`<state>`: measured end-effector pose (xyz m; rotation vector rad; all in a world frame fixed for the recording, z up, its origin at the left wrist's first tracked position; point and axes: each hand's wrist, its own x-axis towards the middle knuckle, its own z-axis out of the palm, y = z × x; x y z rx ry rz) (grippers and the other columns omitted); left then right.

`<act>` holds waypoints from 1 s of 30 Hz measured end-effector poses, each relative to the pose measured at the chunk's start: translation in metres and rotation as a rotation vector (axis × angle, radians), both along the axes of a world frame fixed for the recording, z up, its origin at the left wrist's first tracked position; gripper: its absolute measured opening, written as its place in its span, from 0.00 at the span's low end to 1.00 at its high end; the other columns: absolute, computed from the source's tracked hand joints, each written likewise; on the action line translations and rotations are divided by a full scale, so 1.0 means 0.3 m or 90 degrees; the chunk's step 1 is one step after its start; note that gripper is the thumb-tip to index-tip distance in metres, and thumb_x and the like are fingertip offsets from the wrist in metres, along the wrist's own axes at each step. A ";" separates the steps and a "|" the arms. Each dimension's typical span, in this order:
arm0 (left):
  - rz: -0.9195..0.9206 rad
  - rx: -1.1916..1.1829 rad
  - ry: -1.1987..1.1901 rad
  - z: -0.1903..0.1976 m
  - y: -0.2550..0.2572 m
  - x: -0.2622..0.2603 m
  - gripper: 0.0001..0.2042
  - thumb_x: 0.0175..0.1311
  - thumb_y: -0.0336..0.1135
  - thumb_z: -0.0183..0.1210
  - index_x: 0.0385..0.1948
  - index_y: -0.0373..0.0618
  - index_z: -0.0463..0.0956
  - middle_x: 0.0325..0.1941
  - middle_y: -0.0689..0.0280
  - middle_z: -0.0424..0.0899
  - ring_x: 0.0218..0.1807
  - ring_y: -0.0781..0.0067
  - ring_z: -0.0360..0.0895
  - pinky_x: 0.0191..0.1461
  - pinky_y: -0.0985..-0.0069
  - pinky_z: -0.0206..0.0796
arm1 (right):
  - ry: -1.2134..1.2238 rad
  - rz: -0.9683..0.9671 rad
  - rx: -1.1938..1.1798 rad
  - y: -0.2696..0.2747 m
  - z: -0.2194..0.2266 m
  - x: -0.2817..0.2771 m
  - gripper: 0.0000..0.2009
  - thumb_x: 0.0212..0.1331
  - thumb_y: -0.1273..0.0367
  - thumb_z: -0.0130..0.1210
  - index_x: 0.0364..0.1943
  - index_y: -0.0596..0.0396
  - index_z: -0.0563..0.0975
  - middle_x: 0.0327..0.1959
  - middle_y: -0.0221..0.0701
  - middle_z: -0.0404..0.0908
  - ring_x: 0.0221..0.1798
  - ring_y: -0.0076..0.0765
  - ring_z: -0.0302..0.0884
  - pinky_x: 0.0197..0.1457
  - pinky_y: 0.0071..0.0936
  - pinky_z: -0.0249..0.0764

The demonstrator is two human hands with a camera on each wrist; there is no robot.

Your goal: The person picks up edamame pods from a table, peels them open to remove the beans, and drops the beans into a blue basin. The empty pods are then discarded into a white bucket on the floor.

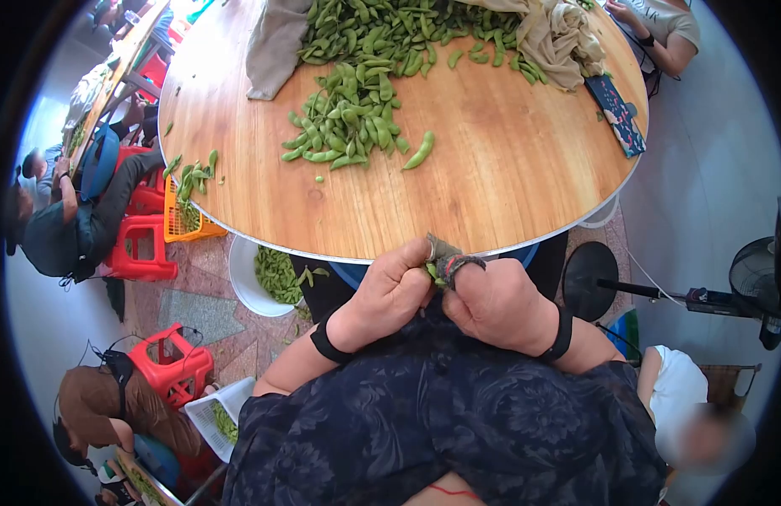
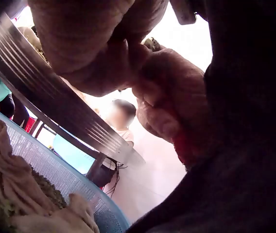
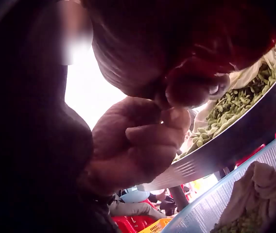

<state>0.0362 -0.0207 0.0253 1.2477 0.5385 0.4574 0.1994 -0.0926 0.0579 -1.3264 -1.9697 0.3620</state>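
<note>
At the near table edge, my left hand (image 1: 389,291) and right hand (image 1: 504,299) meet, fingers curled. Between them a bit of green soybean pod (image 1: 433,271) shows, pinched from both sides; most of it is hidden by the fingers. Dark cloth covers (image 1: 454,266) wrap the thumb tips. In the right wrist view the left hand (image 3: 138,141) and right hand (image 3: 191,58) almost touch. Ahead on the round wooden table (image 1: 508,185) lies a heap of soybean pods (image 1: 352,110), with one pod (image 1: 419,150) apart from it.
Beige cloth (image 1: 559,42) borders the heap, and a dark patterned case (image 1: 616,116) lies at the right. Below the table stand a blue basket (image 2: 101,206) with cloth in it and a white bucket (image 1: 243,278) of pods. Red stools (image 1: 141,249), a fan (image 1: 755,274) and seated people surround me.
</note>
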 end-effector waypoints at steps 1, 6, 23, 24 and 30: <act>0.006 -0.006 0.000 0.004 -0.001 0.003 0.12 0.62 0.25 0.37 0.39 0.40 0.71 0.22 0.73 0.69 0.22 0.86 0.64 0.25 0.85 0.58 | 0.000 -0.001 0.000 -0.003 -0.007 0.000 0.06 0.50 0.76 0.56 0.30 0.56 0.70 0.15 0.38 0.72 0.19 0.47 0.76 0.21 0.36 0.71; -0.011 -0.003 -0.007 -0.021 0.005 0.009 0.13 0.59 0.22 0.35 0.39 0.39 0.71 0.23 0.72 0.70 0.23 0.86 0.64 0.25 0.84 0.59 | 0.192 -0.087 -0.115 0.002 -0.032 0.019 0.06 0.56 0.73 0.53 0.33 0.59 0.68 0.17 0.41 0.71 0.20 0.49 0.74 0.23 0.35 0.70; 0.039 0.035 -0.020 -0.022 -0.015 0.011 0.15 0.70 0.31 0.51 0.55 0.36 0.70 0.40 0.66 0.79 0.37 0.85 0.74 0.41 0.85 0.68 | 0.156 -0.001 -0.261 -0.014 -0.013 0.073 0.08 0.56 0.74 0.48 0.36 0.61 0.62 0.21 0.48 0.71 0.26 0.59 0.74 0.26 0.44 0.69; 0.055 0.072 0.001 -0.020 -0.015 0.006 0.12 0.70 0.31 0.51 0.51 0.35 0.74 0.37 0.68 0.80 0.34 0.85 0.74 0.37 0.85 0.68 | 0.156 0.001 -0.262 -0.020 -0.006 0.080 0.08 0.56 0.74 0.48 0.36 0.61 0.62 0.21 0.48 0.71 0.26 0.59 0.74 0.26 0.44 0.69; 0.053 0.037 0.052 0.002 -0.010 -0.007 0.07 0.69 0.31 0.54 0.39 0.36 0.76 0.24 0.71 0.75 0.26 0.85 0.70 0.29 0.83 0.64 | 0.226 -0.018 -0.231 -0.010 0.001 0.087 0.09 0.57 0.74 0.47 0.38 0.63 0.61 0.21 0.48 0.70 0.26 0.60 0.73 0.27 0.45 0.68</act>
